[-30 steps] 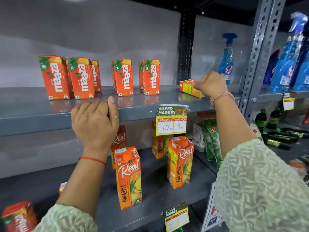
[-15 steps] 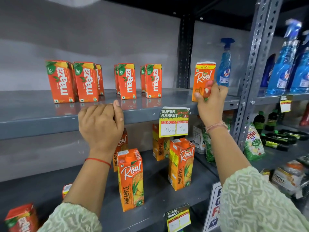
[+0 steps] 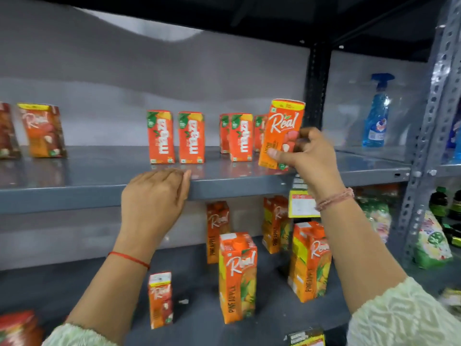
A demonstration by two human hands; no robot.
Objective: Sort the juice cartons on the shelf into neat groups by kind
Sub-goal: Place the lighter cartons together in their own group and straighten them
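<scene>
My right hand [image 3: 308,156] grips a small orange Real carton [image 3: 284,128], held upright just above the upper shelf [image 3: 99,178] in front of the Maaza cartons [image 3: 190,137]. Several Maaza cartons stand in a loose row there. Two small Real cartons [image 3: 42,131] stand at the far left of that shelf. My left hand [image 3: 154,198] rests on the shelf's front edge, fingers curled, holding nothing. On the lower shelf stand tall Real pineapple cartons [image 3: 237,278] and a small Real carton [image 3: 161,299].
A blue spray bottle [image 3: 376,113] stands at the right end of the upper shelf, past a black upright post [image 3: 318,86]. A perforated grey post [image 3: 424,136] separates a neighbouring bay with bottles and detergent packs [image 3: 431,243]. A price tag [image 3: 300,203] hangs under the shelf edge.
My right hand picked the small Real carton up from lying flat, stood it up and carried it left toward the Maaza cartons. The view swung left, revealing Real cartons at far left.
</scene>
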